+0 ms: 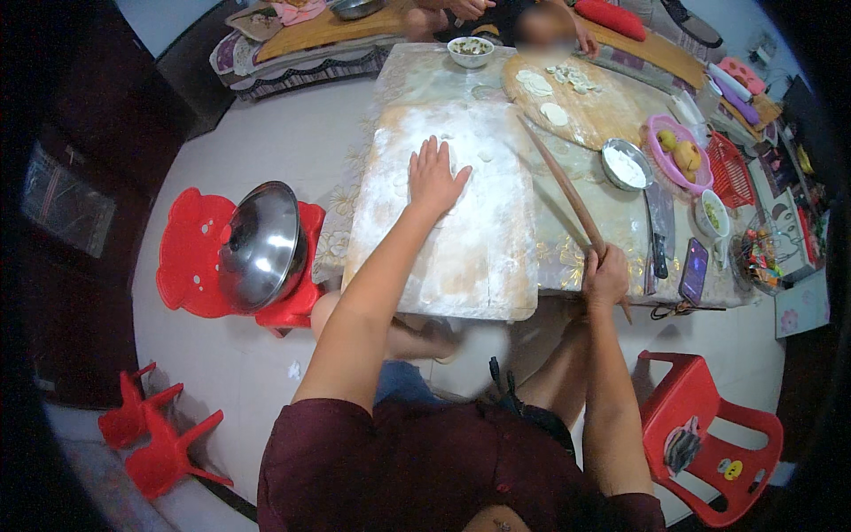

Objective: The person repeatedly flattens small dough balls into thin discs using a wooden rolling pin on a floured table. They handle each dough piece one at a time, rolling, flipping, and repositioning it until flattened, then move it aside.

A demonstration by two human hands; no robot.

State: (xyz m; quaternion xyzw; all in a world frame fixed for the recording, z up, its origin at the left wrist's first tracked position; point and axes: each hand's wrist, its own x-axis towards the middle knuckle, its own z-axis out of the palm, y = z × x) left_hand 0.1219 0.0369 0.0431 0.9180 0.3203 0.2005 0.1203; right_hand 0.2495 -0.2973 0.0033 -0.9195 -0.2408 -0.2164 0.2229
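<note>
My left hand lies palm down, fingers spread, on a floured wooden board. Small pale bits, perhaps dough, show faintly in the flour near its fingertips. In my right hand is a long tapered wooden rolling pin, gripped near its lower end at the table's front edge; its far tip reaches over the board's upper right corner. Beyond, a round wooden board carries flat dough wrappers and several small shaped dough pieces. A metal bowl of white flour stands right of the pin.
Rightward are a knife, a phone, a bowl of chopped greens and a pink fruit basket. A bowl of filling stands near a person across the table. A lidded pan sits left on a red chair.
</note>
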